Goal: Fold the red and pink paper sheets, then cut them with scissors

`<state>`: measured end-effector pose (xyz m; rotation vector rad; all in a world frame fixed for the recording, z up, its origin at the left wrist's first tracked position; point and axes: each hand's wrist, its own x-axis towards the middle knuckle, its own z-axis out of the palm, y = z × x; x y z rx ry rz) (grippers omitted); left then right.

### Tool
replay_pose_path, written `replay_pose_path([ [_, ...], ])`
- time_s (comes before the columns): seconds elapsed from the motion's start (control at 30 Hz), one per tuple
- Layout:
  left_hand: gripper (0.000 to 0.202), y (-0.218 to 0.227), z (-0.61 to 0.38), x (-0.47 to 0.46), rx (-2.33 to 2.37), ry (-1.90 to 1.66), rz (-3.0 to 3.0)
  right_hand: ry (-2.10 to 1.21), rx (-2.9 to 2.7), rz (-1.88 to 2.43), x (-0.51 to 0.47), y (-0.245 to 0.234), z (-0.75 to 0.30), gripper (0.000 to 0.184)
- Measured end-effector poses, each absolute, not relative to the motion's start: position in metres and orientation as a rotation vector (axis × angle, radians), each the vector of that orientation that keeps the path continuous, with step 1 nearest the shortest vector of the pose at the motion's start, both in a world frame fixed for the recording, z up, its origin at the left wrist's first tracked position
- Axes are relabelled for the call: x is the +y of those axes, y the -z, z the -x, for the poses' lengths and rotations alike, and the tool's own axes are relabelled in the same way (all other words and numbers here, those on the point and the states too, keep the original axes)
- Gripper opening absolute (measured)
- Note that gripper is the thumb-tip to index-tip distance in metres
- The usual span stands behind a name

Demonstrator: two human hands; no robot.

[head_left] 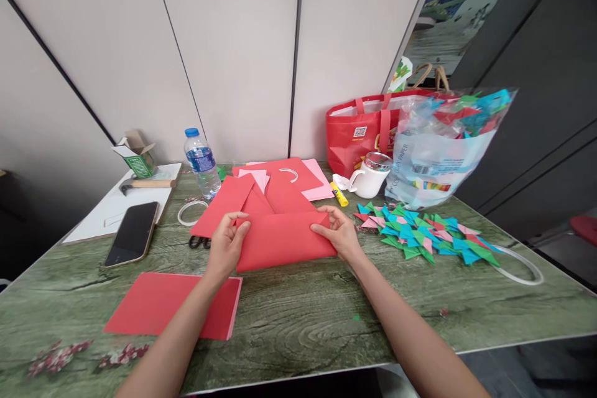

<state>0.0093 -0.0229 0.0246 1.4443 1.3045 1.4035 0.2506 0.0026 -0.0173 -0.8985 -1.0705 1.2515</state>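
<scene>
A folded red paper sheet [284,239] lies in front of me on the green wood-patterned table [303,317]. My left hand [227,245] pinches its left edge, fingers closed on the paper. At the sheet's upper right corner, my right hand [339,233] grips the right edge the same way. More red sheets [261,194] lie spread behind it, with a pink sheet [321,183] under them. Another red sheet [175,305] lies flat near the front left.
A phone [133,233], water bottle [202,163], tape ring [191,212], scissors [199,241], hammer [147,185] and small box [136,155] sit at left. Right: glue stick [339,194], white mug [370,177], red bag [366,130], plastic bag [443,149], folded paper triangles [420,233].
</scene>
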Motion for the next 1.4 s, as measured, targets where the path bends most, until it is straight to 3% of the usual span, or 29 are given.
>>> replay_pose_path([
  [0.9,0.025,-0.017,-0.002,-0.015,1.285,-1.359,-1.533,-1.308,-0.936,0.825,0.001,0.010,-0.252,0.047],
  [1.4,0.023,-0.018,-0.001,-0.014,1.276,-1.373,-1.514,-1.322,-0.858,0.815,0.001,0.005,-0.253,0.030],
])
